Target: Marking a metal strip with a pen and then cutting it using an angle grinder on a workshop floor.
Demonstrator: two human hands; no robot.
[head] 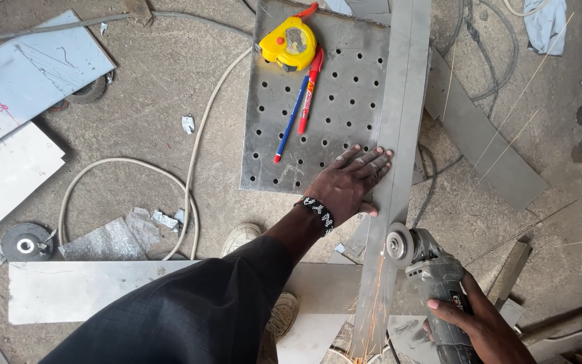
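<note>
Using the long metal strip [399, 135] as the reference, working left to right.

Way off to the left of the strip there are flat steel sheets [8, 168] lying on the floor, a spare grinding disc [26, 244], and a pale cable [190, 168] looping across the concrete toward the person's shoe [242, 236]. That cable looks like a trip or snag risk if the feet shift mid-cut.

Closer in, still left of the strip, is a perforated plate [331, 121] with a yellow tape measure [291, 44], a blue pen [291, 121] and a red pen [310, 91] sitting loose on it. Vibration could walk those off, I'd guess.

The left hand [351, 182] is spread flat, fingers open, pressing down on the plate edge and the strip's left side. It's bare and not far up the strip from the wheel. If the strip chatters or the wheel grabs and climbs, that hand is right in the path.

The strip itself runs from the top of the view down past the plate's right edge, and the angle grinder [432, 276] has its disc against the strip's lower part, throwing sparks [372, 303] downward toward the dark trouser leg [197, 310]. Hot sparks on fabric isn't great.

The right hand [479, 323] is wrapped closed around the grinder body, just right of the strip. One-handed grip means less control if it kicks. Further right there's another flat bar [486, 145] and more wires [479, 40] on the floor.
</note>
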